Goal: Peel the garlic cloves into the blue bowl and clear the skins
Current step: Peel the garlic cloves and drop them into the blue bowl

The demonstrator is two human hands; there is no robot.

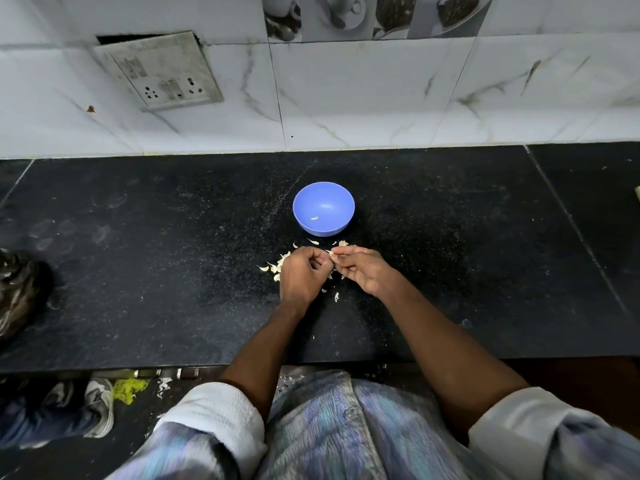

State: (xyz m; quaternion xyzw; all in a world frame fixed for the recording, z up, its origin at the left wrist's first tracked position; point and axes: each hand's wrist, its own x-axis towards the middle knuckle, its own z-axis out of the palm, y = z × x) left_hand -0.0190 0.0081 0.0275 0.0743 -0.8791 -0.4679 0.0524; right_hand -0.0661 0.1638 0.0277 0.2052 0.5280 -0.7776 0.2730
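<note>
At the far left edge of the black stone counter [138,271] lies a dark crumpled bag [19,289], only partly in view. On the white marble-patterned wall tiles above it sits a grimy switch and socket plate [161,69], tilted in this wide view. Further right, near the middle of the counter, a scatter of pale garlic pieces and skins [273,266] lies just beside the left hand [301,271], which rests on the counter with its fingers curled inward; whether it grips the clove cannot be made out. Between the two hands, at their fingertips, a small pale garlic clove [330,253] shows, and the right hand [360,266] pinches it with thumb and forefinger drawn close, the other fingers loosely bent. More skins [336,296] lie under and just in front of the hands. Beyond the hands, toward the wall, stands the blue bowl [323,209], upright and apart from both hands, with a single pale peeled piece [314,218] on its floor. A few more flakes lie between the bowl and the fingers. The sleeves are rolled up to the elbows.
</note>
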